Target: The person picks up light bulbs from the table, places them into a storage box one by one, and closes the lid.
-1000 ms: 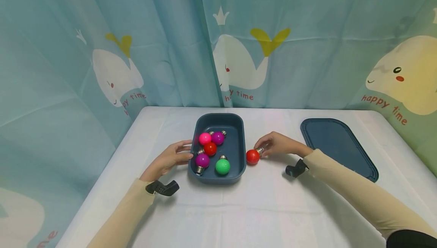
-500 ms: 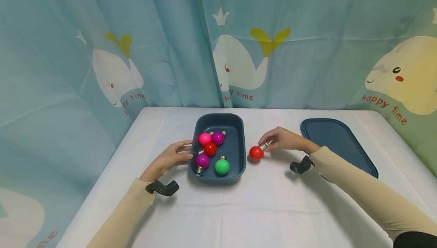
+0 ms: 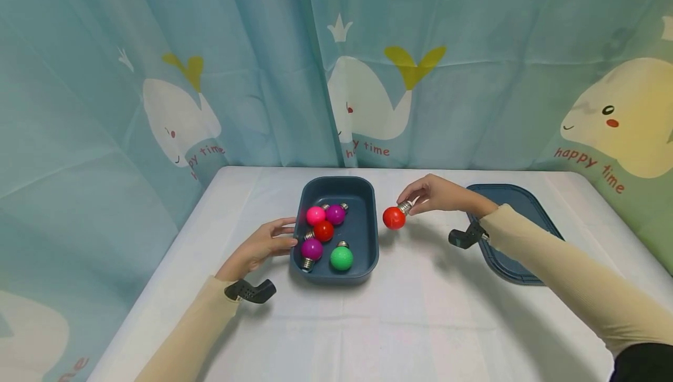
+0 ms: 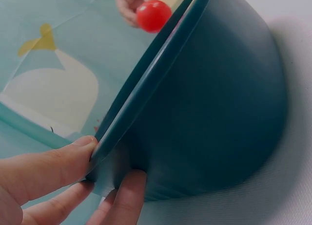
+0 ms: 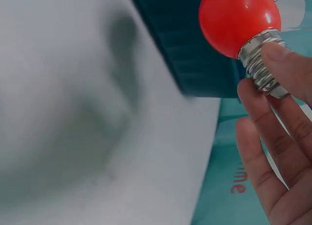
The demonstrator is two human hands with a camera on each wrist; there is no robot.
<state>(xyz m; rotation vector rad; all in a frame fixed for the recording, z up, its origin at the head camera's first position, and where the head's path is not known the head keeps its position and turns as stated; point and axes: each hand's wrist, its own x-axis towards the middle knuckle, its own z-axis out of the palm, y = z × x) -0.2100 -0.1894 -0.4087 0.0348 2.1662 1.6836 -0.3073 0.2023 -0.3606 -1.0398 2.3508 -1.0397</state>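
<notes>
My right hand [image 3: 439, 194] pinches a red light bulb [image 3: 394, 218] by its silver screw base, thumb against fingers. The bulb hangs above the table, just right of a dark blue bin [image 3: 363, 195]. In the right wrist view the red globe [image 5: 239, 20] points away from the hand, with the bin wall [image 5: 204, 79] behind it. At the bin's left side my left hand [image 3: 263, 247] touches the rim and outer wall with fairly straight fingers [image 4: 129, 191]. Inside the bin lie several bulbs: pink [image 3: 315, 215], purple [image 3: 335, 214], red [image 3: 323, 231] and green [image 3: 342, 258].
A dark blue lid [image 3: 515, 271] lies flat at the right of the table, partly beneath the right forearm. The white tabletop [image 3: 368, 329] stretches in front of the bin. A printed curtain [image 3: 473, 119] hangs behind and beside the table.
My right hand has lifted the red bulb off the table, moving slightly right and then up and away. The left hand and the bin have stayed in place.
</notes>
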